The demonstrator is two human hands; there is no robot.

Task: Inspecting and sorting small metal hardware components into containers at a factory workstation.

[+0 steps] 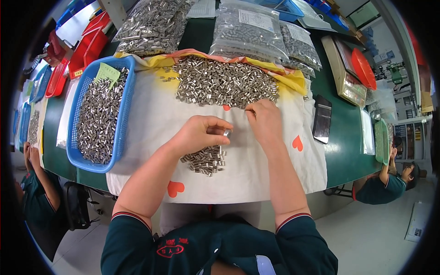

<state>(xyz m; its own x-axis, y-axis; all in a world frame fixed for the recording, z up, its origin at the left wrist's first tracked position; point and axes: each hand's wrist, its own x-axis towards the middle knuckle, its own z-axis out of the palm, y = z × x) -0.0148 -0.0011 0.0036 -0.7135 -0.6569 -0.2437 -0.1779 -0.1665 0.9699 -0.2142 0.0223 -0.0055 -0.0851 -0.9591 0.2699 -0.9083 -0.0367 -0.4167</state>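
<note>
My left hand [200, 134] pinches a small shiny metal sleeve [227, 133] between thumb and fingers, above the cloth. Below it lies a small heap of metal sleeves [206, 161], partly covered by that hand. At the near edge of a much larger pile of metal sleeves [224, 82], my right hand [265, 120] has its fingertips pressed together and pointing down; whatever they grip is too small or hidden to make out. Both piles rest on a white cloth [151, 119] with red hearts and a yellow-orange far edge.
To the left stands a blue basket [129, 98] full of similar sleeves. Clear bags of metal parts [247, 27] line the far side. A dark phone [322, 119] and a boxed device with a red tray [363, 68] are on the right. Co-workers sit at both sides.
</note>
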